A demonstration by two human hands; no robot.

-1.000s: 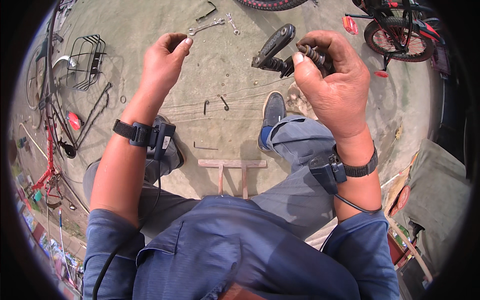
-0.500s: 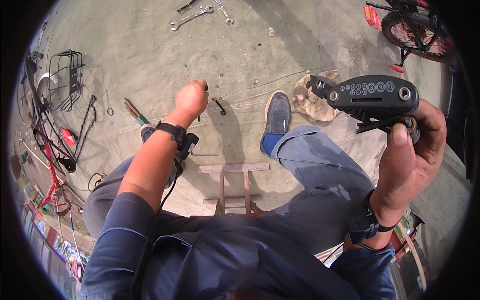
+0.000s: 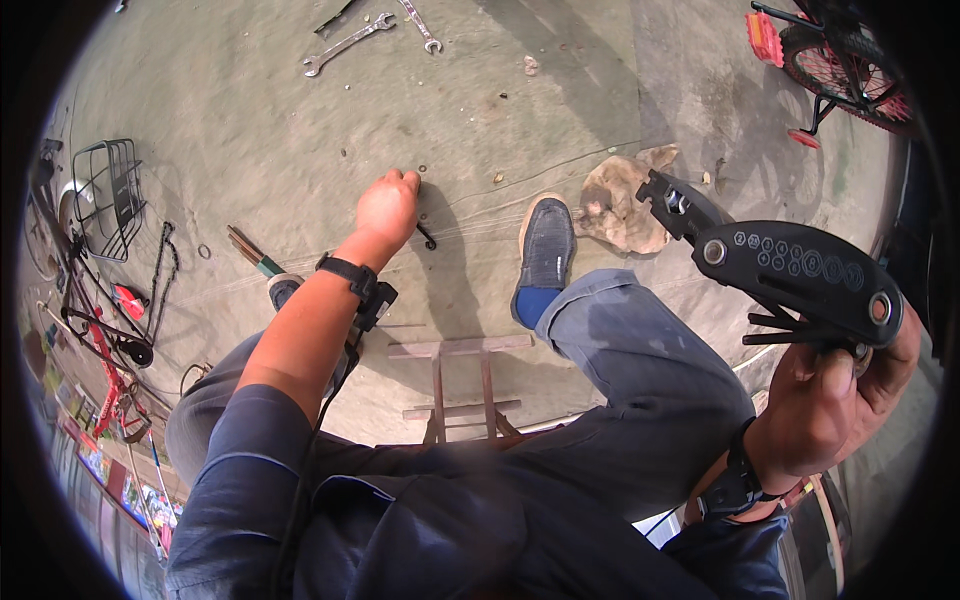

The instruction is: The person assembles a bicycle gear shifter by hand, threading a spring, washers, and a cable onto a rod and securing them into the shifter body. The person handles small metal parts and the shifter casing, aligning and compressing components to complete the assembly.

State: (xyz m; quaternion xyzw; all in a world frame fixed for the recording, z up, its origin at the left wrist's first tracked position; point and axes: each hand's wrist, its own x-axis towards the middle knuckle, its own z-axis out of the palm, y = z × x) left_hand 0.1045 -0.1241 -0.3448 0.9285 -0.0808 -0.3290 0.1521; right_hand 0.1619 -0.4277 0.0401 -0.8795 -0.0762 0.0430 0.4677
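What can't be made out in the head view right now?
- Left hand: fingertips are curled down at the concrete floor; whether they pinch anything is hidden by the hand itself.
- Small dark bent piece beside it: too small to identify.
- Folding multi-tool in the right hand: its lower end is covered by the fingers.
- Bicycle, top right: cut off by the picture's rim.

Multi-tool (image 3: 800, 275): matt black plastic, metal bits; floor (image 3: 250, 120): rough concrete; spanners (image 3: 345, 45): shiny metal.
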